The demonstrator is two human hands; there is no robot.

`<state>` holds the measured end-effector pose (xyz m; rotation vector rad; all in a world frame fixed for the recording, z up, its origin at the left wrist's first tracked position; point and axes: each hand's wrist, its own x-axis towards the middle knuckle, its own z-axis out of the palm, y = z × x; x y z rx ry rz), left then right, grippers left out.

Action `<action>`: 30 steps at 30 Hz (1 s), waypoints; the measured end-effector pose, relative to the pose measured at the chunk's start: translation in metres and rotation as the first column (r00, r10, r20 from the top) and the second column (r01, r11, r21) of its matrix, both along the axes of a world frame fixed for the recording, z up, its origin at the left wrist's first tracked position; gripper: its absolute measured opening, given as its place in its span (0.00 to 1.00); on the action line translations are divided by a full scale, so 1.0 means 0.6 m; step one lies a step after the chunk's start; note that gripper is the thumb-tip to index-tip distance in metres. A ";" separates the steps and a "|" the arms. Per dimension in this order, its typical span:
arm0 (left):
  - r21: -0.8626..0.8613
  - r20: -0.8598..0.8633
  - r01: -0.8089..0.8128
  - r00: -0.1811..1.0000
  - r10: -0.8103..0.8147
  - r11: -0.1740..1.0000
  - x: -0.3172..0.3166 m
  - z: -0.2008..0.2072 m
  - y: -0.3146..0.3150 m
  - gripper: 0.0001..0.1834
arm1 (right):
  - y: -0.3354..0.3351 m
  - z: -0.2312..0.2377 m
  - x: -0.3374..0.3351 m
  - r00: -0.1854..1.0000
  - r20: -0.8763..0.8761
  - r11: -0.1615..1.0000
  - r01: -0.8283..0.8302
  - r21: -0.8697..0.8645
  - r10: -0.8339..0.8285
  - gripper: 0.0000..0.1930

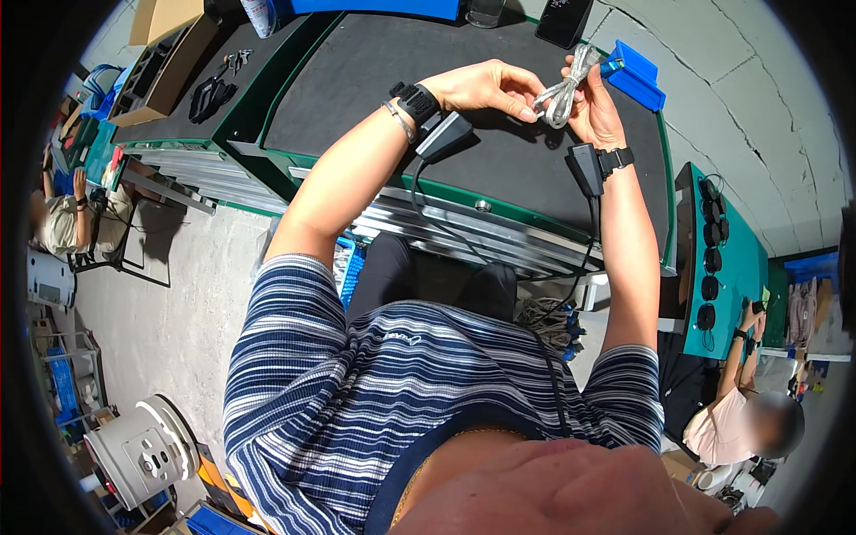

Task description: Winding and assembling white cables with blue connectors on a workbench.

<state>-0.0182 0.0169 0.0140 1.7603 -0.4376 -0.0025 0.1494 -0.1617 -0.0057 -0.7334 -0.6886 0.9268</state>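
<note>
A bundled grey cable (562, 100), looped and cinched at its middle, is held up over the dark bench mat (374, 98). My right hand (596, 111) grips it from the right, with thumb and fingers around the upper part of the bundle. From the left, the thumb and fingers of my left hand (499, 89) pinch at the lower left edge of the loops. A small blue-green plug end (612, 68) sticks out past my right fingers, close to a blue plastic bin (637, 76). Black wrist-worn devices with cords sit on both my wrists.
A black phone (563, 20) and a clear glass (485, 11) stand at the bench's far edge. Left are an open cardboard box (165, 67) and a black strap-like item (212, 96). Co-workers sit at both sides; a teal table (733, 259) on the right carries several black coils.
</note>
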 end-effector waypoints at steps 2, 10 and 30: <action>0.015 0.002 0.009 1.000 -0.009 1.000 0.000 -0.002 0.002 0.16 | 0.000 0.000 0.002 0.997 0.021 0.997 -0.081 0.017 0.081 0.23; -0.208 -0.129 -0.203 0.975 0.178 0.957 0.010 -0.016 0.006 0.22 | 0.004 0.003 -0.017 0.997 0.061 0.999 -0.046 0.024 0.044 0.17; 0.266 0.410 -0.730 0.677 0.612 0.630 0.018 -0.023 0.030 0.24 | 0.005 0.015 -0.029 1.000 0.011 0.996 0.010 -0.086 -0.009 0.25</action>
